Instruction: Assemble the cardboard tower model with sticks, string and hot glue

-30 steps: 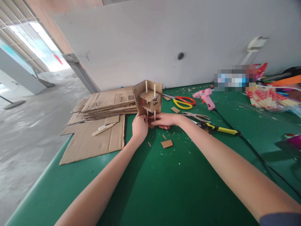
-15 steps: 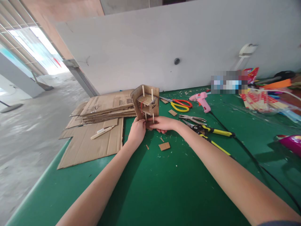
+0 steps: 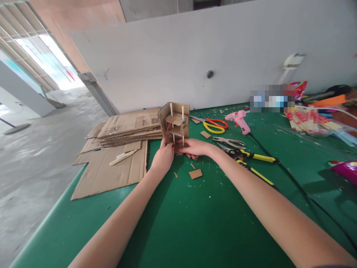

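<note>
A small cardboard model (image 3: pixel 175 123) with two little shelves on thin wooden sticks stands upright on the green table (image 3: pixel 195 223). My left hand (image 3: pixel 163 158) grips its base from the left, fingers closed on the bottom edge. My right hand (image 3: pixel 193 147) pinches the base from the right, fingers together against the foot of the sticks. Both hands hold the model near the middle of the table's far half.
Flat cardboard sheets (image 3: pixel 122 149) with a utility knife (image 3: pixel 122 157) lie at left. Right of the model are scissors (image 3: pixel 214 124), a pink glue gun (image 3: pixel 239 120), pliers (image 3: pixel 245 152), a black cord and a cardboard scrap (image 3: pixel 195 174). A grey partition wall stands behind.
The view has shifted a little; both hands stay on the model's base, and the model sits slightly lower and more upright than a second ago.
</note>
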`<state>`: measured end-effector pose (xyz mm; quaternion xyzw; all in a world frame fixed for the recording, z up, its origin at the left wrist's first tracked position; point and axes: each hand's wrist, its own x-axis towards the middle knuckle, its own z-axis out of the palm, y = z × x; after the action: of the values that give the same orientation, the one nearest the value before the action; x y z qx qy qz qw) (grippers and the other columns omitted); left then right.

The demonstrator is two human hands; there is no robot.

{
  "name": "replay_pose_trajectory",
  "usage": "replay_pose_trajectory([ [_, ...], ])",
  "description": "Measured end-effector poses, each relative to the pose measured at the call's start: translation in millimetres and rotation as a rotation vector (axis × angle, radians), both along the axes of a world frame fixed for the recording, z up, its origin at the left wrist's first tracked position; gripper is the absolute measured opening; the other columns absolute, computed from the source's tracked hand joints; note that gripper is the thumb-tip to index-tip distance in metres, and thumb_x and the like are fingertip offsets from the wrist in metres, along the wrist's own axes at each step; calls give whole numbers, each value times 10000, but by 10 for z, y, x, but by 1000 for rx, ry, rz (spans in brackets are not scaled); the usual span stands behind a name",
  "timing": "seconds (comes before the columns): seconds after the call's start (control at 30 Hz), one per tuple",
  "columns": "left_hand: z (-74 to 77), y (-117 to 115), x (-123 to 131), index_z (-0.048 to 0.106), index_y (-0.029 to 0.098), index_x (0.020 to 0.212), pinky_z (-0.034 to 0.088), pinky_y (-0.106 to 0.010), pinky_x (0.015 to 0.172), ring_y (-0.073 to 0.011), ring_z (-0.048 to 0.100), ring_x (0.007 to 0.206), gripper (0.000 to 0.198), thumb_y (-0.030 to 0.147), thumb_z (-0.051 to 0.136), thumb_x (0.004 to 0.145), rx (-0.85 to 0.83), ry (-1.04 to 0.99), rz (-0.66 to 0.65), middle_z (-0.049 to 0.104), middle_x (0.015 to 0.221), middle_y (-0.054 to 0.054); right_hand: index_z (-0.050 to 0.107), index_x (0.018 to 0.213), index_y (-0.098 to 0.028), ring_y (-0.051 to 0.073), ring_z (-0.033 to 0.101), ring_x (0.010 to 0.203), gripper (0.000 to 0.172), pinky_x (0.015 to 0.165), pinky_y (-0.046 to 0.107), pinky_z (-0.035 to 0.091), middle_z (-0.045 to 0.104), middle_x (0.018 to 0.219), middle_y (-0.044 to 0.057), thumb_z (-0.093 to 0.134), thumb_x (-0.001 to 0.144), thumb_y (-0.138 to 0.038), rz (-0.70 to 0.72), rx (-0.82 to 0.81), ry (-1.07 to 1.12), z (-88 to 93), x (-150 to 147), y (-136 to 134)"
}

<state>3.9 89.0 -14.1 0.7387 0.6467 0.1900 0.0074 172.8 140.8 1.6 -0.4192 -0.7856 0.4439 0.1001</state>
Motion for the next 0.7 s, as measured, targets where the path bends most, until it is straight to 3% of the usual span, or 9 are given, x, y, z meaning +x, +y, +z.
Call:
replay_pose_trajectory([
  [0.17, 35, -39, 13, 645, 87, 1086, 579, -357, 734, -239, 719, 836, 266, 211, 434, 982, -26, 60, 8, 534, 1330, -219, 525, 1224, -181, 128, 579, 536, 304, 541, 243, 427, 613, 660, -20, 481, 954, -312, -161, 240, -14, -81, 44, -151],
  [0.3, 31, -63, -6, 649, 114, 1094, 578, -352, 793, -230, 717, 881, 274, 216, 417, 987, -17, 56, -20, 551, 1321, -196, 533, 1124, -158, 170, 609, 705, 232, 631, 276, 383, 664, 786, 42, 445, 939, -266, -281, 498, -61, -113, 72, -310],
  [0.47, -1, -84, -35, 657, 137, 1138, 569, -344, 855, -232, 705, 959, 306, 199, 402, 981, -5, 41, -57, 540, 1351, -176, 626, 1022, -199, 193, 642, 756, 223, 649, 284, 369, 706, 818, 48, 450, 933, -303, -168, 636, -178, -68, 46, -450],
  [0.7, -21, -101, -37, 649, 136, 1182, 582, -350, 781, -252, 705, 928, 318, 188, 440, 948, -22, 40, -60, 525, 1341, -181, 595, 1241, -213, 290, 702, 891, 366, 722, 347, 463, 742, 1015, 126, 412, 967, -373, -57, 698, -371, 6, -102, -498],
])
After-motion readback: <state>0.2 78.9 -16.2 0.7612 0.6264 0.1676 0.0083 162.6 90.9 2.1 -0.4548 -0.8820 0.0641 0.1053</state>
